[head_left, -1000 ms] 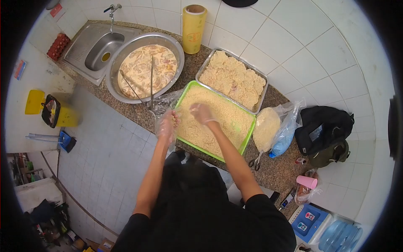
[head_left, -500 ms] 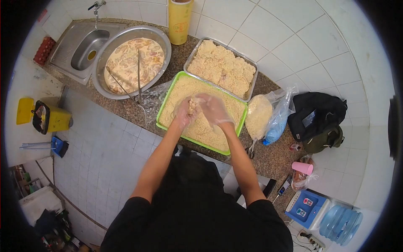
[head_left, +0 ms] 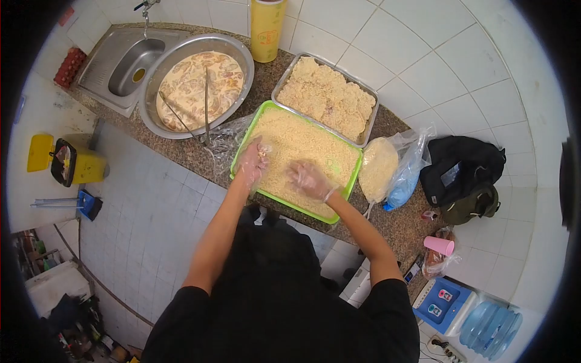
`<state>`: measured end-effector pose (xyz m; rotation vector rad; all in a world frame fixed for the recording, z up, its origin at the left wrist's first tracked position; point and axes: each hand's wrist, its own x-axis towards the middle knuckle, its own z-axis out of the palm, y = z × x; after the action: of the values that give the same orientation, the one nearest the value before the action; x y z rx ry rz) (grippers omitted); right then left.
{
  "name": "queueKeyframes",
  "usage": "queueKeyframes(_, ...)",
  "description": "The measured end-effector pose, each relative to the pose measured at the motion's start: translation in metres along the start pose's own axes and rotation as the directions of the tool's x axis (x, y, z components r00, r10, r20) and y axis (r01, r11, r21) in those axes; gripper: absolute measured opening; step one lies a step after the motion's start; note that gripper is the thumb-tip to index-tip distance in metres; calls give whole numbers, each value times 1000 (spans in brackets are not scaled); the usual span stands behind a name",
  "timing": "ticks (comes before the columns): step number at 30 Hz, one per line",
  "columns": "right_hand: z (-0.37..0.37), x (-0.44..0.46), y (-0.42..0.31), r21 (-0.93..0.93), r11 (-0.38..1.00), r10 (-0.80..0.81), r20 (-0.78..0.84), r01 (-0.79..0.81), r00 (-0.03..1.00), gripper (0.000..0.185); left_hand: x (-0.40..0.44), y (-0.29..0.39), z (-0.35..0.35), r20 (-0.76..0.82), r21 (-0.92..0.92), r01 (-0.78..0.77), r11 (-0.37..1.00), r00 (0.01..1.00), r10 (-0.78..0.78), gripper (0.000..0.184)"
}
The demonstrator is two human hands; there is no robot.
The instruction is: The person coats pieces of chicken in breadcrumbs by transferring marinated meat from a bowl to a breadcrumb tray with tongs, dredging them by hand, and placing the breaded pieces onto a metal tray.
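Observation:
A green-rimmed tray [head_left: 241, 151] holds a bed of pale breadcrumbs [head_left: 302, 134]. Above its left side, my left hand [head_left: 252, 162], in a clear plastic glove, is closed around a small crumb-coated piece [head_left: 264, 158] that the fingers partly cover. My right hand [head_left: 311, 180], gloved the same way, is palm down in the crumbs near the front of the tray. Its fingers curl into them, and the fingertips are partly hidden. Directly behind stands a metal tray [head_left: 372, 121] heaped with crumb-coated pieces [head_left: 327, 100].
Left on the counter, a big metal bowl [head_left: 247, 66] holds pieces in pale liquid, with tongs [head_left: 207, 100] leaning inside. Beyond it is a sink [head_left: 130, 72]. A yellow canister [head_left: 266, 30] stands against the wall. To the right lie a bag of crumbs [head_left: 378, 166] and a black bag [head_left: 460, 163].
My hands have moved apart from their joined position over the tray. The left went left with the coated piece; the right came down into the crumbs. The view shifted slightly.

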<state>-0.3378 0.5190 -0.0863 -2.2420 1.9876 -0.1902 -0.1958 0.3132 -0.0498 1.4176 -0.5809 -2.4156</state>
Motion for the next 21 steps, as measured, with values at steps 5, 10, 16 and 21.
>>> queueKeyframes(5,19,22,-16,571,819,82,-17,-57,997,41,7,0,-23,79,-88,-6,996,997,13,29)
queueKeyframes(10,6,48,-19,373,925,-115,102,69,988,28,-6,2,-29,75,-94,12,996,997,-4,31)
queueKeyframes(16,-13,24,28,381,898,332,-260,-219,907,28,-23,5,-32,105,-123,17,992,995,-4,29)
queueKeyframes(21,-45,-8,67,572,379,862,68,-728,503,33,-33,-2,-25,20,-73,-32,997,999,34,30)
